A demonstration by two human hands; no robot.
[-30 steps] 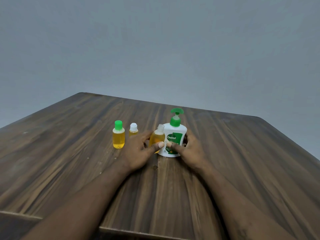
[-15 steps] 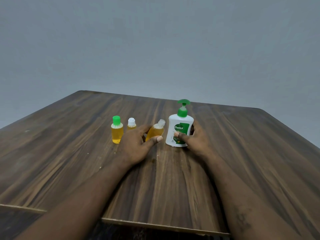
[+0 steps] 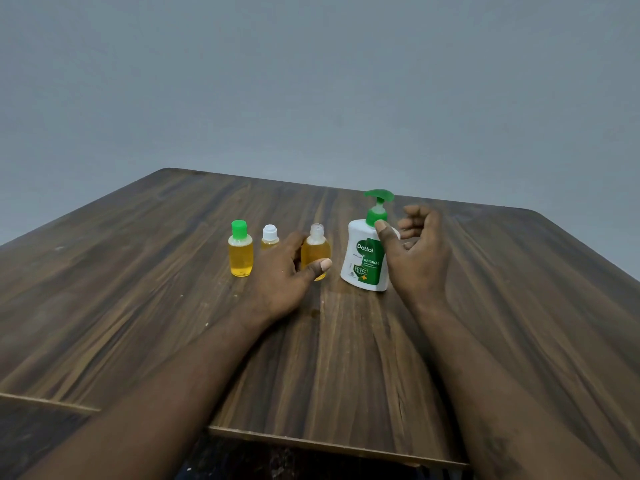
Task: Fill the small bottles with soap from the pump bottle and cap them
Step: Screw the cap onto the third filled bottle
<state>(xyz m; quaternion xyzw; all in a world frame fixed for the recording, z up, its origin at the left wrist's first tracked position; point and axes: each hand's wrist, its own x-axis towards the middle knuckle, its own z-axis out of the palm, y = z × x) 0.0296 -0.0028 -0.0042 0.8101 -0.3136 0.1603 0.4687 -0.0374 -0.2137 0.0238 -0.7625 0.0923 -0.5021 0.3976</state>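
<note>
Four containers stand in a row on the wooden table (image 3: pixel 138 306). Far left is a small green-capped bottle (image 3: pixel 240 254), upright, with amber soap up to its shoulder. Just beside it we have a smaller white-capped bottle (image 3: pixel 270 235), amber inside too, its lower part hidden behind our fingers. Next comes the open-necked bottle (image 3: pixel 315 251): no cap, upright, amber soap nearly to the neck. Our left hand (image 3: pixel 277 282) has its grip clamped on it, thumb across the front and fingers behind. Just apart on the right, the white pump bottle (image 3: pixel 363 261) with its green Dettol label and green pump head (image 3: pixel 378 196) stands on the table, its opaque body hiding the level. Our right hand (image 3: pixel 420 261) sits beside it, grip apart, fingers loosely curled and holding nothing. The thumb tip is up at the green collar, but we cannot tell whether it is touching.
</note>
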